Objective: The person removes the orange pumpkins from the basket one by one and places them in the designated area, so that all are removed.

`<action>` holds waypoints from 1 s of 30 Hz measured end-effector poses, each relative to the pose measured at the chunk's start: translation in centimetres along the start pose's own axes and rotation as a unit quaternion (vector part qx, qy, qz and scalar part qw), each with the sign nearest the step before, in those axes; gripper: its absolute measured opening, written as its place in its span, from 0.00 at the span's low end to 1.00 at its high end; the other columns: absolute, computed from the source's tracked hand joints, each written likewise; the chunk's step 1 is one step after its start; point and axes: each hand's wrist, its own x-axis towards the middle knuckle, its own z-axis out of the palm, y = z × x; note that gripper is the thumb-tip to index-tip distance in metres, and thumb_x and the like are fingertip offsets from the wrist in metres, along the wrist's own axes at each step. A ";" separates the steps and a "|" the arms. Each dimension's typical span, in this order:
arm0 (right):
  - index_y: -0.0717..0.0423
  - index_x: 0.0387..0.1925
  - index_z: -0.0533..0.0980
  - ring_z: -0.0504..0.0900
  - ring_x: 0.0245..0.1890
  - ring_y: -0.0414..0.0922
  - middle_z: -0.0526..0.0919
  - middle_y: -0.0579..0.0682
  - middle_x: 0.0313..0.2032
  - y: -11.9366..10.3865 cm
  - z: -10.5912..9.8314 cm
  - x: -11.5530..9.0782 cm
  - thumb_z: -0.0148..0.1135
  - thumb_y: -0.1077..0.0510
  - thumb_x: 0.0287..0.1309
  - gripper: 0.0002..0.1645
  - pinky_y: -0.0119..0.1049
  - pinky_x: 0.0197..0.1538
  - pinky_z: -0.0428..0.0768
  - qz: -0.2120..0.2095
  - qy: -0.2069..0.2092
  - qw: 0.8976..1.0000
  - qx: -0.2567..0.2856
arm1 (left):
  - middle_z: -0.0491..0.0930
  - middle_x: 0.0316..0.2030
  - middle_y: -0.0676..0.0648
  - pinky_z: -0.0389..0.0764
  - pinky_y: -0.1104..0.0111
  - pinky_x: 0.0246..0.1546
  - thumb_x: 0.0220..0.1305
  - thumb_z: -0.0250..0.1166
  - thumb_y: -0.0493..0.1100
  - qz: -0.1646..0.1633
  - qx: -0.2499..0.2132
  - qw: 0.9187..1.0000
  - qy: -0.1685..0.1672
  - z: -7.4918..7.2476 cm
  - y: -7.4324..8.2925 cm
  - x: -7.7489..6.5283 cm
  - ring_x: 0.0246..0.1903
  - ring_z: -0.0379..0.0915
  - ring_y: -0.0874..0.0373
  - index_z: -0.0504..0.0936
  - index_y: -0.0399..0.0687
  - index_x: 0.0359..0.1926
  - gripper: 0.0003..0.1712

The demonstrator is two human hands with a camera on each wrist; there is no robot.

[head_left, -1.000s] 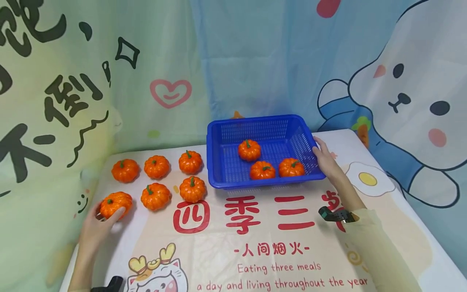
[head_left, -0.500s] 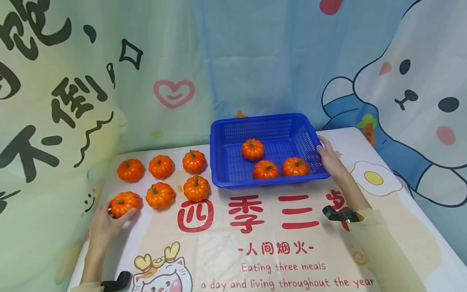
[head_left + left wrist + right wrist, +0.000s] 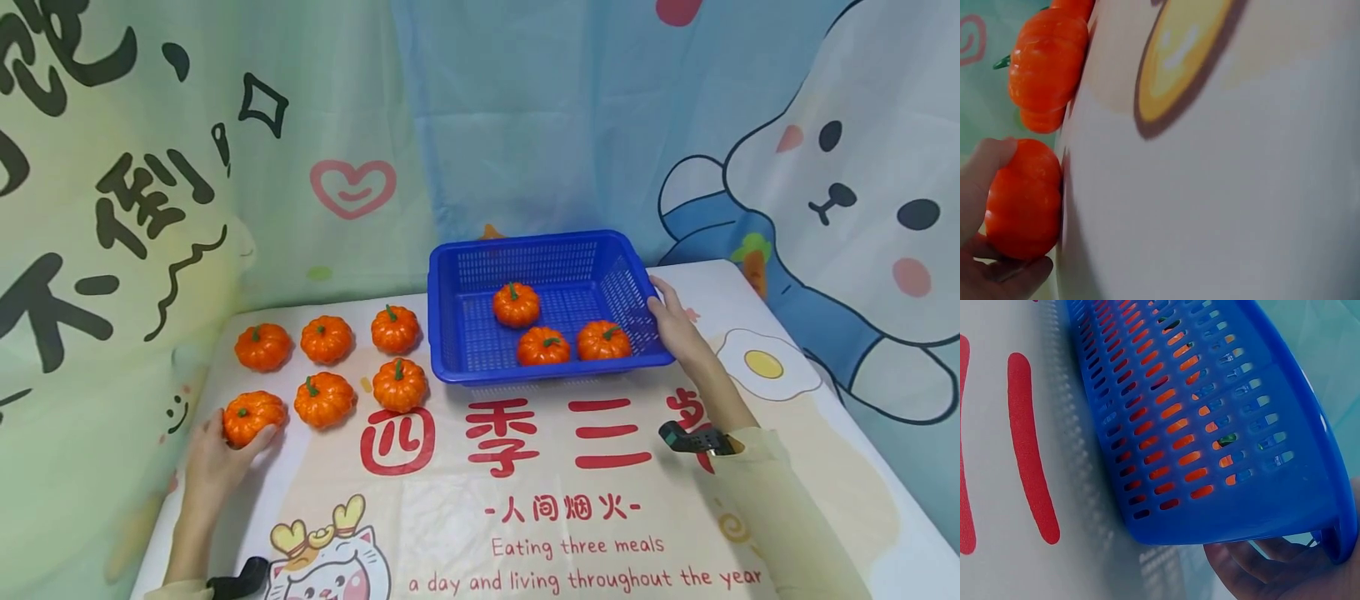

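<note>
My left hand grips a small orange pumpkin at the front left of a group on the table. In the left wrist view the thumb lies on one side of that pumpkin and the fingers curl round the other. My right hand holds the right end of a blue plastic basket by its rim. In the right wrist view its fingers reach under the basket's rim, beside the slotted wall. Three pumpkins lie in the basket, one farther back and two near the front wall.
Several other pumpkins with green stems stand left of the basket, including a near-row pumpkin and a back-row pumpkin. A printed cloth covers the table. Behind it hangs a patterned curtain.
The left hand has brought its pumpkin slightly right, closer to the neighbouring one in the near row. The right hand stays on the basket. The head view shifts a little.
</note>
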 end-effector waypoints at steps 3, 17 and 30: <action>0.37 0.76 0.27 0.42 0.74 0.67 0.36 0.63 0.76 0.0 0.0 0.0 0.23 0.41 0.74 0.36 0.72 0.70 0.42 -0.003 0.000 1.000 0.004 | 0.62 0.57 0.21 0.63 0.36 0.61 0.59 0.68 0.56 0.004 -0.012 1.000 0.009 0.5 -0.1 0.0 0.57 0.60 0.29 0.56 0.24 0.68 0.51; 0.39 0.76 0.29 0.43 0.74 0.68 0.38 0.64 0.76 -0.3 0.3 -0.3 0.23 0.41 0.74 0.36 0.72 0.70 0.41 0.000 0.003 1.000 0.008 | 0.47 0.67 0.17 0.56 0.33 0.64 0.58 0.69 0.57 0.018 -0.032 0.999 -0.040 -0.8 -0.1 0.3 0.65 0.49 0.22 0.35 0.27 0.73 0.64; 0.37 0.76 0.28 0.44 0.74 0.68 0.38 0.63 0.76 -0.4 0.1 -0.3 0.23 0.40 0.74 0.36 0.73 0.69 0.42 0.006 0.002 1.000 0.005 | 0.53 0.72 0.33 0.52 0.48 0.74 0.66 0.62 0.45 0.071 -0.169 0.982 0.056 -3.6 6.6 -1.7 0.71 0.49 0.37 0.46 0.41 0.75 0.46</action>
